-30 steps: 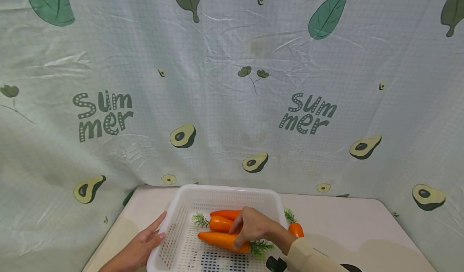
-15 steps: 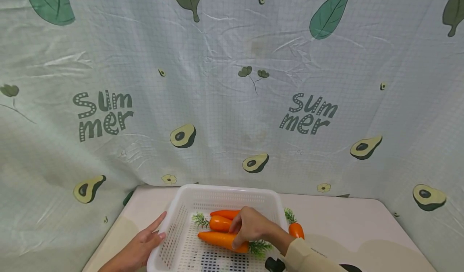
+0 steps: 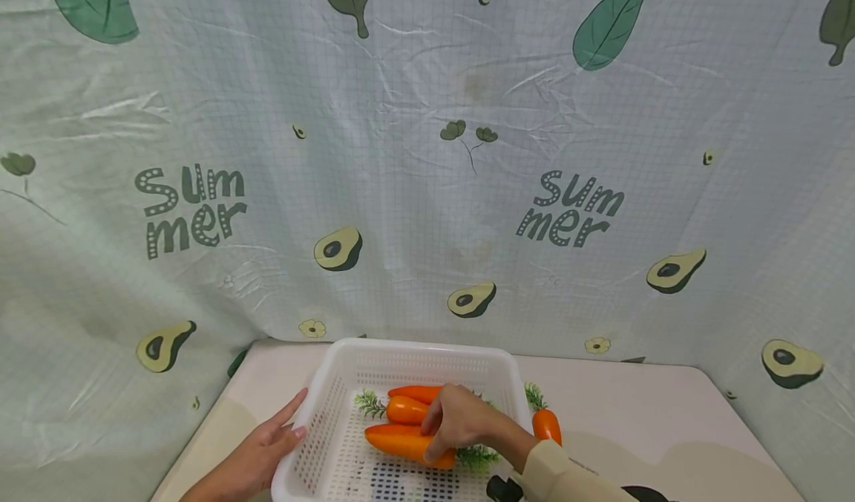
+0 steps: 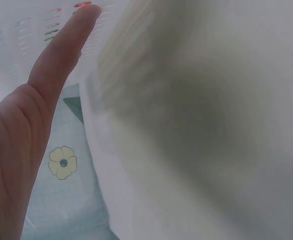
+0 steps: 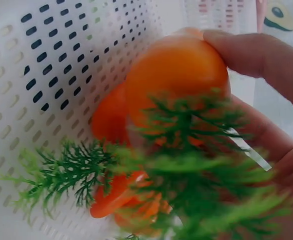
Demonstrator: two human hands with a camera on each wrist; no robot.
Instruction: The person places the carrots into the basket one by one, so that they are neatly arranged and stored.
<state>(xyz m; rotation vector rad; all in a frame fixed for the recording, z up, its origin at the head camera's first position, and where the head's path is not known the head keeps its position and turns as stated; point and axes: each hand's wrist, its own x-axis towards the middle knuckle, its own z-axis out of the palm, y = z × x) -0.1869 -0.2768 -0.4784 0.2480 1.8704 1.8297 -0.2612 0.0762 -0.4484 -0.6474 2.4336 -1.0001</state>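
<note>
A white perforated plastic basket [image 3: 427,347] stands on the table with several orange toy carrots [image 3: 407,411] in it, some with green leafy tops. My right hand [image 3: 461,416] reaches over the basket and pinches one carrot [image 3: 401,448] near its leafy end, thumb on one side, fingers on the other. In the right wrist view this carrot [image 5: 176,70] is partly covered by blurred leaves, above other carrots. My left hand [image 3: 267,442] rests against the basket's left side; a straight finger [image 4: 61,55] touches the outer wall in the left wrist view.
One more carrot [image 3: 546,426] with a green top lies on the table [image 3: 641,405], right of the basket. A black object [image 3: 504,489] shows below my right wrist. A sheet [image 3: 401,190] printed with avocados and leaves hangs behind the table.
The pinched carrot has shifted slightly, and another carrot now shows behind it. My right hand has hardly moved; my left hand stays at the basket's side.
</note>
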